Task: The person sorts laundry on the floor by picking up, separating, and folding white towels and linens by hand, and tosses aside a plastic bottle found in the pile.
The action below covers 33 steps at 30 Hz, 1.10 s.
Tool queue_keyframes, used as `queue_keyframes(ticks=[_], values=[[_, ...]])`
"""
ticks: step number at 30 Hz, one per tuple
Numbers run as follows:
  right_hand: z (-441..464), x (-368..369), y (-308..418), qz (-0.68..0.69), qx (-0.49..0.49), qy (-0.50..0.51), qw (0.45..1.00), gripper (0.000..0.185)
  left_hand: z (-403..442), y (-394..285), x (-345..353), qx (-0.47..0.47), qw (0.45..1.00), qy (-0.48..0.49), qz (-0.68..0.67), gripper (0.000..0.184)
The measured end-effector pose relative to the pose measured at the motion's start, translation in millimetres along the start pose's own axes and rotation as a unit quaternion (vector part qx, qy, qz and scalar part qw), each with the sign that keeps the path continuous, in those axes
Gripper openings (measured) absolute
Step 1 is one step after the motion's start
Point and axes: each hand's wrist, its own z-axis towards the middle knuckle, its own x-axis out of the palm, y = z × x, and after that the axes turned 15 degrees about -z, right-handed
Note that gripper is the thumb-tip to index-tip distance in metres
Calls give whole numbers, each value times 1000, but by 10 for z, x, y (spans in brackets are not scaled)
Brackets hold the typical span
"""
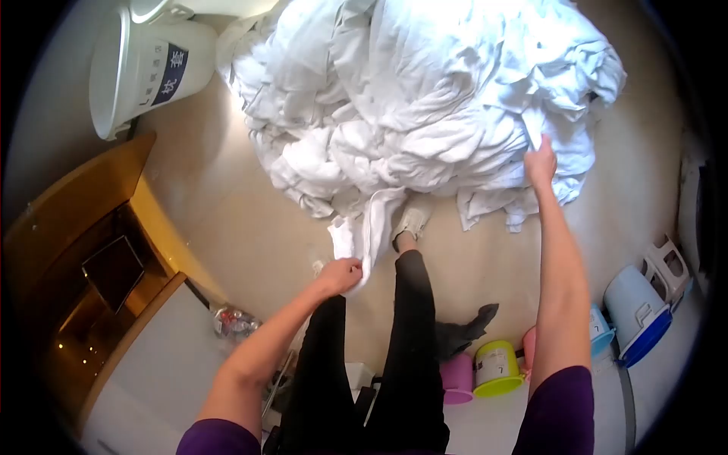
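A large heap of white linen (425, 98) covers the floor in front of me. My left hand (340, 276) is closed on a white cloth (377, 227) that hangs between it and the near edge of the heap. Further right, my right hand (541, 163) grips a fold of white linen (535, 129) on the side of the heap. Its fingers are wrapped round the fabric. Whether the two held pieces belong to one sheet, I cannot tell.
A white bin (163, 68) with a dark label stands at the upper left. Below it is a wooden cabinet (98, 182). Several coloured buckets, a green one (497, 368) among them, line the lower right by a stool (667, 269). A dark cloth (462, 334) lies near my leg.
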Motion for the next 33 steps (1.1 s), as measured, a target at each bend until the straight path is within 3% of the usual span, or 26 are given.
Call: queue_keyframes(ticks=[1, 2, 4, 5, 6, 8, 9, 10, 12, 13, 14, 15, 16, 17, 18, 19, 21, 22, 23, 24, 25, 26, 27, 29, 30, 33], values=[[-174, -105, -127, -4, -10, 21, 1000, 46, -68, -109, 66, 13, 1000, -27, 3, 33], [-333, -49, -370, 21, -52, -51, 997, 47, -101, -248, 82, 86, 995, -42, 16, 32], [-898, -684, -421, 38, -34, -19, 999, 49, -100, -654, 21, 183, 981, -56, 30, 31], [-1117, -1049, -484, 131, -61, -13, 989, 48, -89, -909, 5, 170, 963, -44, -205, 31], [-1390, -1503, -461, 172, -86, -10, 981, 44, -97, -1179, 16, 140, 893, -15, -426, 31], [-2048, -2328, -386, 174, -122, 59, 975, 40, -141, -1820, -85, 162, 802, 85, -569, 43], [-2633, -2348, -547, 61, -227, -37, 971, 41, -167, -2120, -143, 165, 734, 145, -643, 51], [-3045, -2656, -358, 164, -283, 87, 941, 42, -254, -2463, -234, 174, 733, 155, -639, 51], [-3629, -3323, 262, 368, -317, 329, 810, 44, -510, -2972, -280, 61, 600, 332, -726, 71], [-3891, -3253, 310, 347, -332, 435, 762, 43, -561, -3043, -214, 57, 603, 337, -721, 71], [-3996, -3147, 471, 331, -386, 327, 797, 40, -600, -3083, -129, 43, 717, 344, -605, 80], [-4011, -3102, 637, 336, -333, 314, 823, 36, -670, -3121, -43, 32, 811, 341, -474, 91], [-3947, -2923, 765, 363, -347, 266, 823, 36, -828, -3077, 87, 40, 887, 293, -356, 100], [-3884, -2829, 931, 384, -320, 247, 830, 35, -1054, -3001, 144, 63, 926, 223, -297, 98], [-3812, -2954, 1159, 437, -277, 222, 826, 30, -853, -2568, 263, 187, 931, 221, -223, 87], [-3818, -2878, 1246, 410, -300, 207, 836, 26, -630, -2085, 256, 305, 916, 216, -147, 76], [-3855, -3031, 1407, 373, -329, 184, 848, 22, -886, -1769, -336, 191, 857, 224, -424, 53], [-3928, -2986, 1426, 376, -323, 180, 850, 22, -1380, -1946, -626, 131, 764, 160, -611, 41], [-4029, -2914, 1432, 398, -289, 152, 857, 18, -1337, -1629, -863, 149, 638, 100, -748, 27], [-4158, -2874, 1436, 419, -251, 128, 863, 14, -1329, -1218, -1089, 187, 604, 10, -775, 26], [-4198, -2920, 1461, 427, -199, 148, 870, 31, -1340, -741, -1234, 221, 561, -83, -793, 25], [-4217, -2931, 1519, 419, -181, 144, 878, 35, -1310, -79, -1163, 212, 705, -196, -648, 26], [-4255, -2939, 1587, 410, -166, 139, 886, 38, -1372, 472, -1016, 194, 808, -298, -470, 28], [-4485, -2889, 1961, 408, -227, 184, 865, 43, -1837, 561, -467, 140, 943, -142, -266, 35], [-4690, -2840, 2219, 419, -283, 175, 845, 43, -1959, 486, -312, 140, 943, -140, -266, 35], [-5480, -2878, 2925, 460, -424, 168, 762, 48, -2100, 10, -33, 185, 827, -89, -523, 41]])
